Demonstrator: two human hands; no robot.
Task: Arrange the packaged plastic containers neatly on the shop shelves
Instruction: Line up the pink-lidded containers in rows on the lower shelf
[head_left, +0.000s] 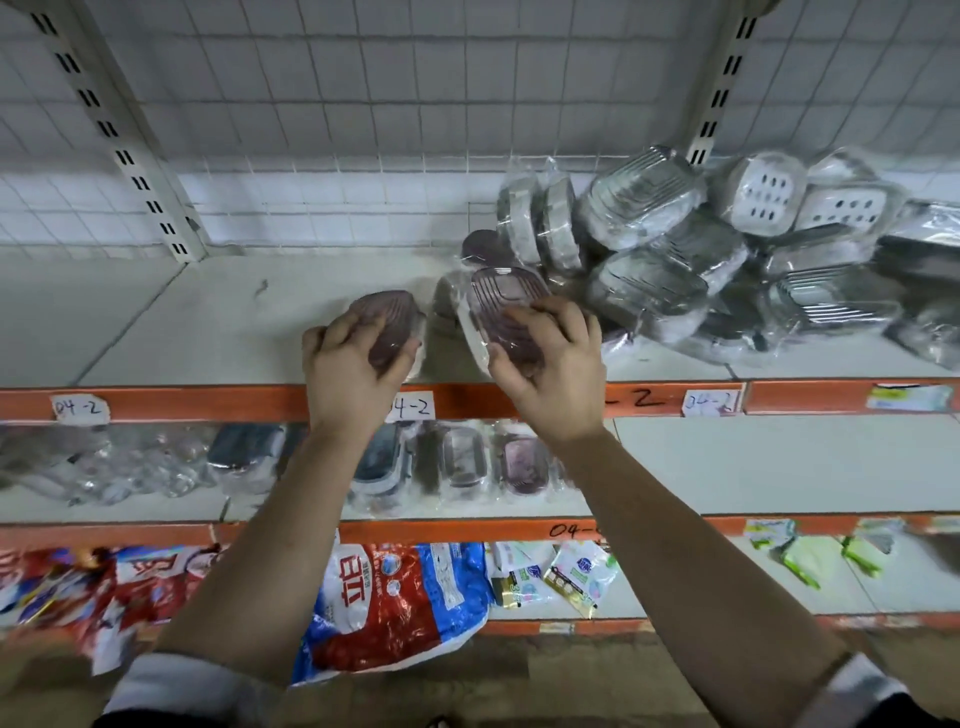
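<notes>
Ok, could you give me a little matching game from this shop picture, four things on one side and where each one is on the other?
Things:
1. heap of grey wrapped containers
2. blue and red bag
3. handwritten paper label
4. leftmost purple container

Places:
A. stuck on the orange shelf edge
B. on the bottom shelf
C. right side of the top shelf
D. gripped in the left hand

Pairs: 1-C, 2-B, 3-A, 4-D.
</notes>
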